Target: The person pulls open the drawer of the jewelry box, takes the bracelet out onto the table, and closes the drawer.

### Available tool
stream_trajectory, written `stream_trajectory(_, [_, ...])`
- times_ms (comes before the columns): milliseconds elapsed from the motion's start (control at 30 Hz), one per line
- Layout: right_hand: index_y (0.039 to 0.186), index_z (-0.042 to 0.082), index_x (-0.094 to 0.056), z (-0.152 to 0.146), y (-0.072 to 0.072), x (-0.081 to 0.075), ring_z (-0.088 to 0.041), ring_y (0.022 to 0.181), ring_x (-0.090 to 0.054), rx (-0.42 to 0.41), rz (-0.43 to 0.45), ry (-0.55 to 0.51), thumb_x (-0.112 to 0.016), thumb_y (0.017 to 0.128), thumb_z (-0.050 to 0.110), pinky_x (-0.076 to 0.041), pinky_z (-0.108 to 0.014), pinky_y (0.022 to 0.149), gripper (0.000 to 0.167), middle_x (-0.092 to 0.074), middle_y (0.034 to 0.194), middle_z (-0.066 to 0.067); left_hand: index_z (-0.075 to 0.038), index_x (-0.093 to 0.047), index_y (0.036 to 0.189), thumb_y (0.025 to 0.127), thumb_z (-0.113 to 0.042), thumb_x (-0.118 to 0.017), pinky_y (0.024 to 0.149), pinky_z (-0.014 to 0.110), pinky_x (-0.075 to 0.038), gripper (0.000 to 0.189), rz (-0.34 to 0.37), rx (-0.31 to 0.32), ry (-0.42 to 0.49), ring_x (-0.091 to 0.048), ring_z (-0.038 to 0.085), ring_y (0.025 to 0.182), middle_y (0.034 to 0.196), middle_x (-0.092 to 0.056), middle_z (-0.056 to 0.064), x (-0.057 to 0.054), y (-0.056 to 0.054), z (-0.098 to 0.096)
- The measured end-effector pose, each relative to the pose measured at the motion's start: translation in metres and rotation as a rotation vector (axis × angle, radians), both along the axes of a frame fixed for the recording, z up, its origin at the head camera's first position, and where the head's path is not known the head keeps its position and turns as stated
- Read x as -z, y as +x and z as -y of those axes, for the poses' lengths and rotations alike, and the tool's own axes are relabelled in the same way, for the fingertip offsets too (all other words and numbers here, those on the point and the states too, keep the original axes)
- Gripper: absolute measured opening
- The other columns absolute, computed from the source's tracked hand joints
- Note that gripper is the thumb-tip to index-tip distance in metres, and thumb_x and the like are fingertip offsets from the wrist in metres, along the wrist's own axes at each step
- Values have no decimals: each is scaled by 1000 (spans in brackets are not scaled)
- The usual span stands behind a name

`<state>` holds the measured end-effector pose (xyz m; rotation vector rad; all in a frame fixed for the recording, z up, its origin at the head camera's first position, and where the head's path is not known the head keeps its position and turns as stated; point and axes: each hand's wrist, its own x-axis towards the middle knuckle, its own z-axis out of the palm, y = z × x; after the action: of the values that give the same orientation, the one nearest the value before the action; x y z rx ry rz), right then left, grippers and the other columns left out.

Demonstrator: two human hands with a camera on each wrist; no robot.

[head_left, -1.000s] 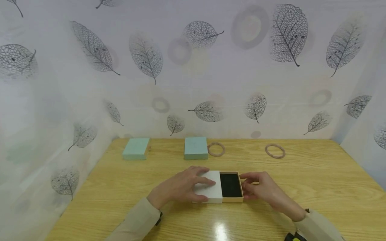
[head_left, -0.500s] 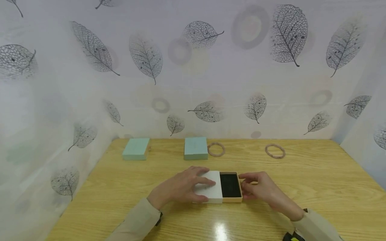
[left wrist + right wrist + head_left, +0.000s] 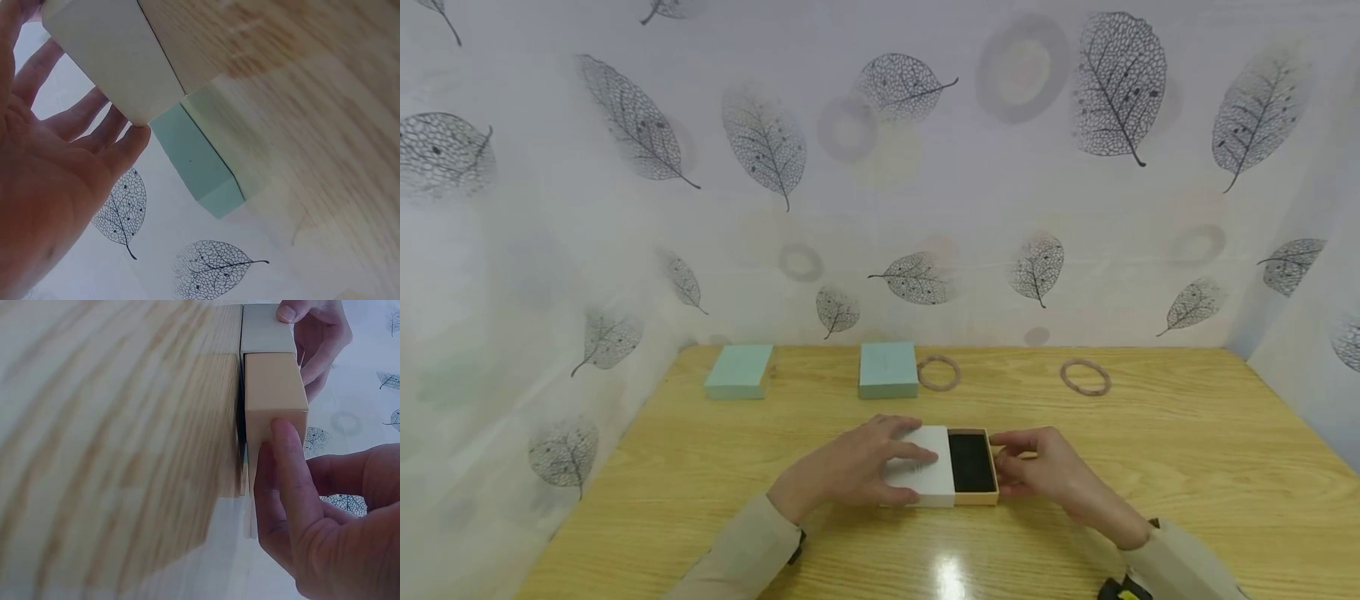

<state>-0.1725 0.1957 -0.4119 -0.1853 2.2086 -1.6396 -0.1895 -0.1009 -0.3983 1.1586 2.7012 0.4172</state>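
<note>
In the head view a white box sleeve [image 3: 931, 467] lies on the table, partly covering a tan drawer tray [image 3: 976, 500] with a black lining [image 3: 972, 463]. My left hand [image 3: 853, 462] holds the sleeve from above, its thumb at the near side and fingers spread over the top. At the tray's right end, the fingertips of my right hand [image 3: 1048, 471] press against the end wall. The right wrist view shows the thumb [image 3: 287, 440] of that hand on the end of the tan tray [image 3: 275, 381], which sticks out of the sleeve [image 3: 267, 331].
Two mint-green boxes [image 3: 739, 372] [image 3: 888, 370] stand along the back of the wooden table [image 3: 715, 467]. One pinkish bangle [image 3: 939, 372] lies beside the second box, another bangle [image 3: 1085, 377] farther right. A leaf-patterned curtain [image 3: 962, 208] hangs behind and at the sides.
My right hand has moved slightly left and the tan tray has slid a little farther into the white sleeve. My left hand has stayed in place on the sleeve.
</note>
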Motion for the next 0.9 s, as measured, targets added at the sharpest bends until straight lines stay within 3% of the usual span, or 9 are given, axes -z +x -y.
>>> stream_trajectory(900, [138,-18,-51,9,-3,-2,-19,86,-71,11,8,14,-57,98,-4,-65,-33,75,43,-69,102,-17,-36,-64,138,91,-46,-75,116,46,-45,49,19,-23,4,-44,28,146,160,-45,5,-3,0,0])
